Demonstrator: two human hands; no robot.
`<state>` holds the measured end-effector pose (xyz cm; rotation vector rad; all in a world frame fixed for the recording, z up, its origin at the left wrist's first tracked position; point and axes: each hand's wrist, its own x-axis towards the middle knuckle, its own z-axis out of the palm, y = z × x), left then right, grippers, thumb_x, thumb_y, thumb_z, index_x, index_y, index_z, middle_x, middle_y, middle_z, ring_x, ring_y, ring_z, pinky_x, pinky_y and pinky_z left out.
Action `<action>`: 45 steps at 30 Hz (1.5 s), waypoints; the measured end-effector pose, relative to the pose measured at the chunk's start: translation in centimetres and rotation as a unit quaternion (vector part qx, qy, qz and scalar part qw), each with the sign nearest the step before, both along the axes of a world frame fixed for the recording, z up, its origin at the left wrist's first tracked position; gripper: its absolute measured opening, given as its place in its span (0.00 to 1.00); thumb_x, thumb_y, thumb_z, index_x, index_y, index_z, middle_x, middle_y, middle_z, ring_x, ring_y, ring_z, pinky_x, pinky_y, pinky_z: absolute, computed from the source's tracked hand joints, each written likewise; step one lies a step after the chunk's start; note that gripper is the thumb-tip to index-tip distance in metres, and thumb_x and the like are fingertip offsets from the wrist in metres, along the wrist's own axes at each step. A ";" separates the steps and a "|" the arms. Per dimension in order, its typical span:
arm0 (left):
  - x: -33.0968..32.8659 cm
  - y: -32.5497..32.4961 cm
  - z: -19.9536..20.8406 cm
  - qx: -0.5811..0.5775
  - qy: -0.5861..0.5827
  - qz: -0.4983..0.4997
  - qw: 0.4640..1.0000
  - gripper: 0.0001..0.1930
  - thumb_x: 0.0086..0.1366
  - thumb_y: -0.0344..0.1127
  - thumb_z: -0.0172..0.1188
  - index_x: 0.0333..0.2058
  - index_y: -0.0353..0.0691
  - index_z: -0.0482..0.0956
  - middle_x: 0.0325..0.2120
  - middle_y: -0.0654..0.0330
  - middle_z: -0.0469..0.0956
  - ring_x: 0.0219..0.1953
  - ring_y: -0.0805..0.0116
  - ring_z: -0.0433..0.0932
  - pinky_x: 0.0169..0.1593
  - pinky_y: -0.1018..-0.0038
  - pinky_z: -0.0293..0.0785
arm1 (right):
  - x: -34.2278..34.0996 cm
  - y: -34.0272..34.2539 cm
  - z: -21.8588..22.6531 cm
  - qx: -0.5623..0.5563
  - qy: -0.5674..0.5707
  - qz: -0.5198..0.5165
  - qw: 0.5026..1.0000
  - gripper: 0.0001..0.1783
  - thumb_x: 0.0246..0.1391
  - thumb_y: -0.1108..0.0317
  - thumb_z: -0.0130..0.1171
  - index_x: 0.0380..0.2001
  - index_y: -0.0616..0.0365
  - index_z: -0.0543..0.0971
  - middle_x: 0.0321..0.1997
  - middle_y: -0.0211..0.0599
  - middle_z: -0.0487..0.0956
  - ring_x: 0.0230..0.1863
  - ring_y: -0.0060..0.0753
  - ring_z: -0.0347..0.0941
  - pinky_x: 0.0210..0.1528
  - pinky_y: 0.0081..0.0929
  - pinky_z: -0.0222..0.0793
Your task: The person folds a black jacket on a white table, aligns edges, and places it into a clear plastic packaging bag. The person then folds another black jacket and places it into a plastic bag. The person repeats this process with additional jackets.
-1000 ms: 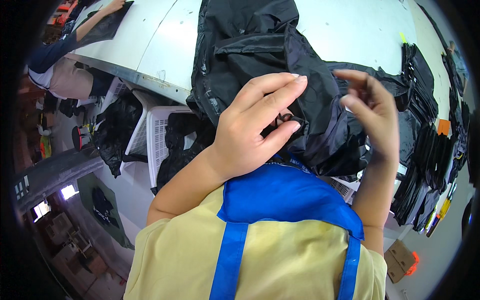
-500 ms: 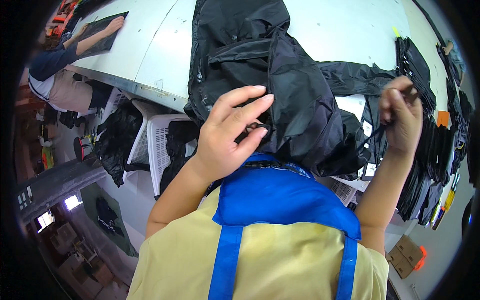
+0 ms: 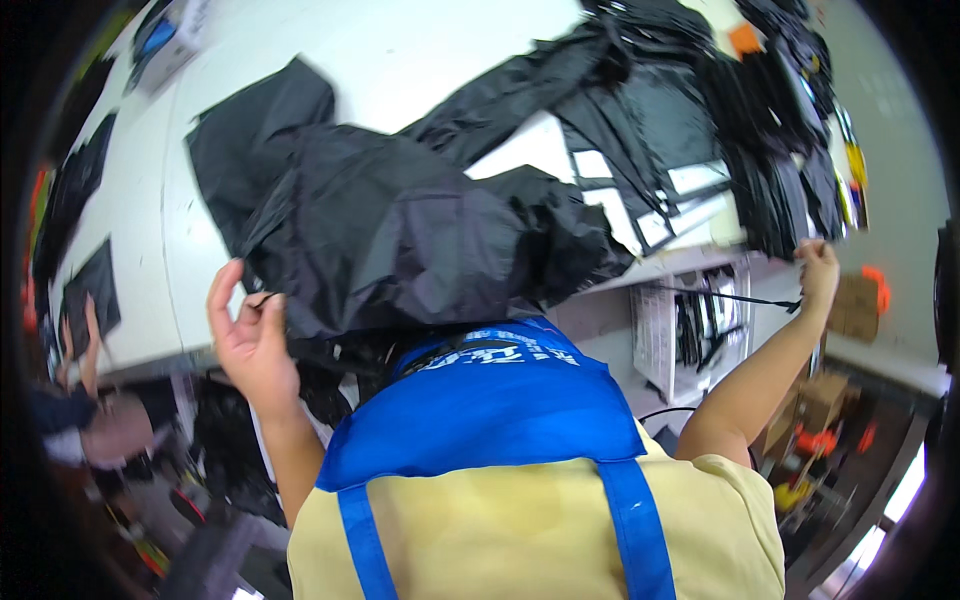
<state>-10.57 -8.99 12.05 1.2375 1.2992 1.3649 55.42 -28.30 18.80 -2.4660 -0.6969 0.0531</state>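
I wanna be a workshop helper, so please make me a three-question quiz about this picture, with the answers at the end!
1. What does the right grip hold: (a) a black cord, (b) scissors or (c) a cup?
2. True or false: the left grip touches the right grip.
3. Fill in: the black cloth lies on a ____ table.

Key: 1. a; 2. false, they are wide apart; 3. white.

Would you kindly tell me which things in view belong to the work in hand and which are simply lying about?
In hand:
black garment, on the white table
thin dark strand, in the left hand
black cord, in the right hand

Apparently just lying about:
black stacks, at right
orange card
cardboard box
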 end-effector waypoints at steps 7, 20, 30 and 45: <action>1.5 5.1 2.1 0.044 -0.039 -0.071 0.996 0.25 0.61 0.15 0.52 0.57 0.35 0.64 0.37 0.56 0.75 0.38 0.76 0.75 0.46 0.82 0.71 | -1.1 -20.4 -6.8 -0.249 0.220 -0.200 0.922 0.03 0.47 0.73 0.59 0.25 0.57 0.75 0.19 0.32 0.77 0.10 0.21 0.59 0.12 0.25 0.52; 4.8 8.1 5.3 0.133 -0.040 -0.101 0.985 0.21 0.63 0.17 0.52 0.55 0.30 0.64 0.47 0.54 0.69 0.39 0.76 0.74 0.47 0.80 0.74 | 0.4 -21.3 -4.0 -0.111 -0.037 -0.242 0.963 0.24 0.59 0.50 0.48 0.49 0.57 0.75 0.32 0.43 0.81 0.25 0.34 0.75 0.29 0.31 0.69; 10.2 12.7 12.0 0.269 -0.128 -0.225 0.928 0.18 0.61 0.21 0.58 0.50 0.33 0.70 0.43 0.58 0.70 0.41 0.70 0.76 0.46 0.76 0.74 | -25.8 23.5 8.8 0.170 0.274 0.603 0.730 0.31 0.49 0.68 0.64 0.57 0.62 0.69 0.35 0.25 0.75 0.23 0.09 0.63 0.26 0.09 0.58; 5.5 5.0 6.0 0.195 0.016 -0.012 0.981 0.26 0.58 0.31 0.65 0.53 0.36 0.63 0.45 0.57 0.68 0.46 0.72 0.69 0.50 0.76 0.70 | -38.8 32.8 4.1 0.053 0.380 0.690 0.614 0.13 0.44 0.61 0.68 0.26 0.49 0.73 0.14 0.14 0.64 0.17 0.08 0.59 0.19 0.10 0.51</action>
